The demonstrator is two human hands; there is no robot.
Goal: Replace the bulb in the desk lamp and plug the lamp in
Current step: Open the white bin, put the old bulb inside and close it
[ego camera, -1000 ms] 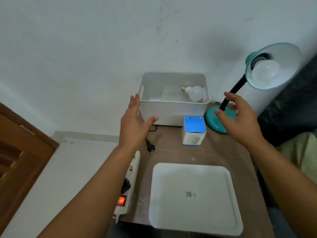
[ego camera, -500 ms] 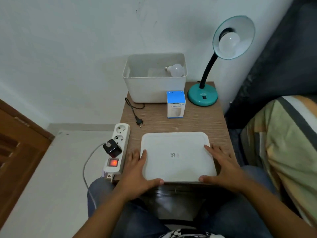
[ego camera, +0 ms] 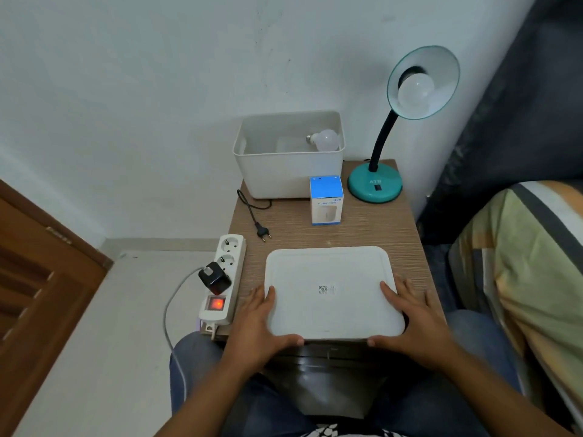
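Observation:
A teal desk lamp point(ego camera: 375, 186) stands at the table's back right, with a white bulb point(ego camera: 415, 91) in its shade. Its black plug point(ego camera: 263, 231) lies loose on the wooden table point(ego camera: 362, 234), near a white power strip point(ego camera: 228, 260) whose switch glows red. A spare bulb point(ego camera: 326, 139) rests inside the white bin point(ego camera: 284, 171). My left hand point(ego camera: 255, 329) and right hand point(ego camera: 413, 323) lie with fingers spread around the front corners of a white tray point(ego camera: 331, 279), thumbs along its front edge.
A blue and white box point(ego camera: 326, 200) stands in front of the bin. A black adapter point(ego camera: 214, 277) fills one socket of the strip. A bed with a striped cover lies to the right, and a wooden door stands to the left.
Both hands have drawn back from near the bin and the lamp to the tray's front corners. The view has pulled back and my knees now show. Over the last half second nothing moved.

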